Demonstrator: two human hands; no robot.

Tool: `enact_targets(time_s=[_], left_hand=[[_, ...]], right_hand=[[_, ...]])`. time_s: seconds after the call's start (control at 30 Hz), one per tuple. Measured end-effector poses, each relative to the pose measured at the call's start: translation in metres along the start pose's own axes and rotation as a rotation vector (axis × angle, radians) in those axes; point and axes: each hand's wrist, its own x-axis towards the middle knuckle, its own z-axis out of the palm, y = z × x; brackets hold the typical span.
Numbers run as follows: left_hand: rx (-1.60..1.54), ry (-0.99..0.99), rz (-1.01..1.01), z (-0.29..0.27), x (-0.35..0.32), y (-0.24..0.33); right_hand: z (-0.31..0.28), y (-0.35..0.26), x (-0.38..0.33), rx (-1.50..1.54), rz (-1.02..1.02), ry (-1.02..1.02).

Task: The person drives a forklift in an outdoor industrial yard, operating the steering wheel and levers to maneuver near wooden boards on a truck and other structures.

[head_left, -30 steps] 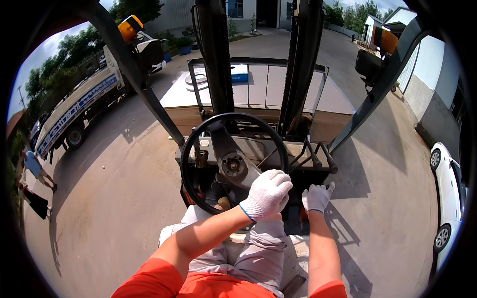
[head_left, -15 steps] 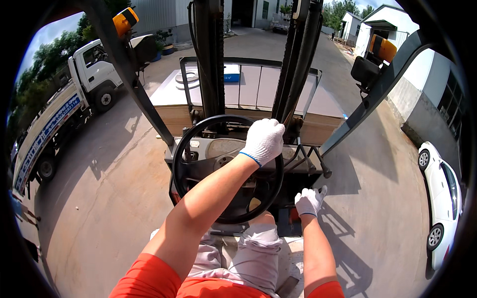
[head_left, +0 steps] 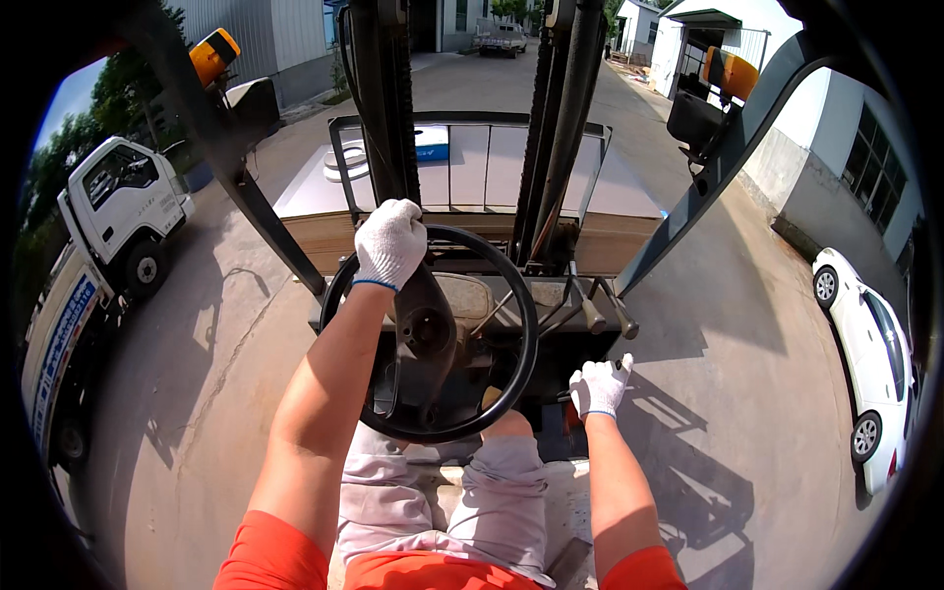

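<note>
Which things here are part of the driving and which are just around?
In use:
- left hand, white-gloved, gripping the black round steering wheel
- right hand, white-gloved, low beside the seat
- black-knobbed control levers

Just around:
- white truck
- white car

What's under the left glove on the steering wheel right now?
The left hand grips the top-left rim of the black steering wheel. The rim section beneath the glove is covered, so any knob there cannot be seen.

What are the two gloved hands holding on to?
The left hand grips the steering wheel at the upper left of its rim. The right hand rests low beside the seat; what it holds cannot be told.
</note>
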Motion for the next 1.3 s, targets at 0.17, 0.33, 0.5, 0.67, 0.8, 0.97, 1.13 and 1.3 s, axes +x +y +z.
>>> enact_targets(time_s=[0.17,0.33,0.5,0.67,0.8,0.97,1.13,1.3], left_hand=[[-0.005,0.089,-0.014,-0.024,-0.024,-0.023],[-0.034,0.154,-0.084,-0.048,-0.045,-0.039],[-0.081,0.187,-0.071,-0.068,-0.076,-0.039],[-0.084,0.195,-0.062,-0.087,-0.103,-0.039],[-0.090,0.238,-0.043,-0.097,-0.127,-0.031],[-0.092,0.259,-0.034,-0.104,-0.160,-0.021],[-0.122,0.216,-0.027,-0.117,-0.179,-0.007],[-0.107,0.186,-0.023,-0.125,-0.193,0.008]], right_hand=[[-0.005,0.003,-0.010,-0.013,-0.001,0.014],[-0.004,-0.007,-0.004,-0.011,-0.009,0.029],[-0.002,-0.002,-0.013,0.015,0.005,0.056],[0.006,-0.004,-0.014,0.007,-0.005,0.072],[0.011,-0.001,-0.015,-0.001,-0.010,0.090],[0.023,0.005,-0.009,-0.014,-0.016,0.109],[0.026,0.008,-0.011,0.018,-0.031,0.139],[0.022,0.009,-0.010,0.103,-0.035,0.169]])
